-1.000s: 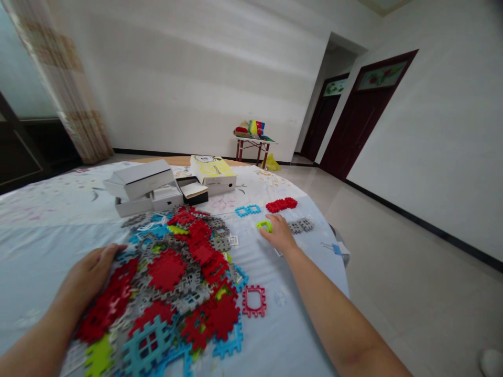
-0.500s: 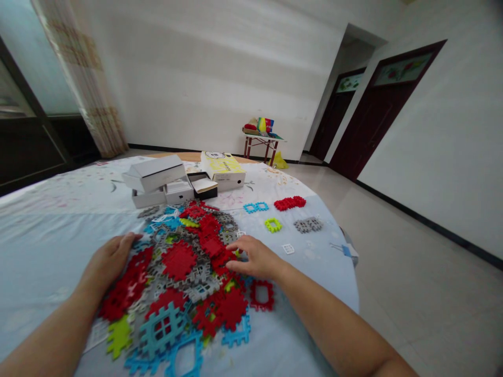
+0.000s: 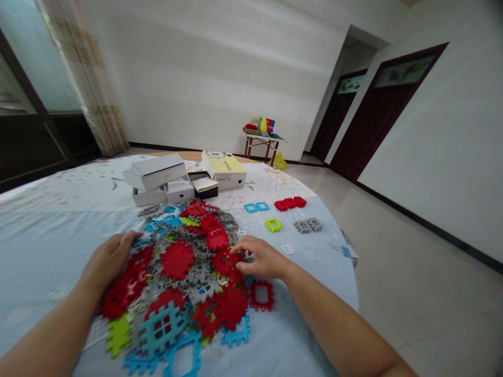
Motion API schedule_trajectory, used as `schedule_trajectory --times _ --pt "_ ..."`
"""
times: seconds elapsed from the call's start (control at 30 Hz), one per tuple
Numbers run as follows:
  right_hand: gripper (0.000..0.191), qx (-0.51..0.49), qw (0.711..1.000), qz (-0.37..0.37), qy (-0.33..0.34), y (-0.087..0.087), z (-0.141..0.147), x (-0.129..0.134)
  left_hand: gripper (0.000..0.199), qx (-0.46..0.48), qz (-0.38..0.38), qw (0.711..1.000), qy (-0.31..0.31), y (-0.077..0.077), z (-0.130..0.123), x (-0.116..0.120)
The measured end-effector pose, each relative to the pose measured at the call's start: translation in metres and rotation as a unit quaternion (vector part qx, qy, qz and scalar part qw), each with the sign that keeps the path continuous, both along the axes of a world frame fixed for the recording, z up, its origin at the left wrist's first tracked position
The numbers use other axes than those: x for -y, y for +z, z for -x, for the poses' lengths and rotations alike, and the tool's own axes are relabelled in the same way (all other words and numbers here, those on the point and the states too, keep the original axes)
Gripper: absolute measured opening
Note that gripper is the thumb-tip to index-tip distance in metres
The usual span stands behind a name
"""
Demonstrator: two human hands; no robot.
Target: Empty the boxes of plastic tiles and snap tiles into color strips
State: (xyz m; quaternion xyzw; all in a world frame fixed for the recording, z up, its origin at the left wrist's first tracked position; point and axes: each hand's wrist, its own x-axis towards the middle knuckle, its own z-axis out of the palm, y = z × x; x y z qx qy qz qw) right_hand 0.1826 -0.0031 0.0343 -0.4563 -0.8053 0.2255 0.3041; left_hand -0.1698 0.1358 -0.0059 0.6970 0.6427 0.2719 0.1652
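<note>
A heap of flat toothed plastic building pieces in red, grey, blue and green lies in front of me. My left hand (image 3: 112,259) rests at the heap's left edge, beside long red pieces (image 3: 131,280); its thumb is stretched out and it holds nothing visible. At the right edge is my right hand (image 3: 259,258), thumb and forefinger apart, their tips touching a red window piece (image 3: 225,262). A round-looking red toothed piece (image 3: 177,259) lies on top between the hands. Nearer to me are a teal window piece (image 3: 163,325) and a red frame (image 3: 261,295).
Right of the heap lie blue frames (image 3: 255,207), a red row (image 3: 290,203), a green frame (image 3: 273,225), grey pieces (image 3: 308,225) and a white grid (image 3: 288,249). Behind are white boxes (image 3: 155,173), a black box (image 3: 203,186) and a yellow-white box (image 3: 223,170).
My right hand has shifted slightly to the right. Red pieces by its fingers have moved, and a red window piece shows more fully there. The left hand stays in place.
</note>
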Motion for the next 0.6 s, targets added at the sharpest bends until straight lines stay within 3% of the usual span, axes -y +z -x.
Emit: schedule_trajectory --times 0.23,0.33,0.4,0.5,0.6 --pt "0.031 -0.123 0.987 0.098 -0.019 0.003 -0.003 0.000 0.057 0.005 0.006 1.000 -0.004 0.004 -0.003 0.003" --pt "0.035 -0.181 0.978 0.106 -0.024 0.004 -0.007 -0.001 0.056 0.006 0.011 1.000 0.002 0.006 -0.004 0.004" --pt "0.034 -0.177 0.980 0.065 -0.055 0.006 -0.011 -0.003 0.056 0.001 0.007 1.000 0.003 0.006 -0.004 0.004" --pt "0.030 -0.127 0.982 -0.060 -0.123 0.007 -0.015 -0.004 0.055 -0.004 -0.010 1.000 0.001 0.006 -0.003 0.003" --pt "0.031 -0.046 0.982 -0.156 -0.099 0.005 -0.015 -0.003 0.056 -0.009 -0.007 1.000 0.006 0.005 -0.004 0.003"
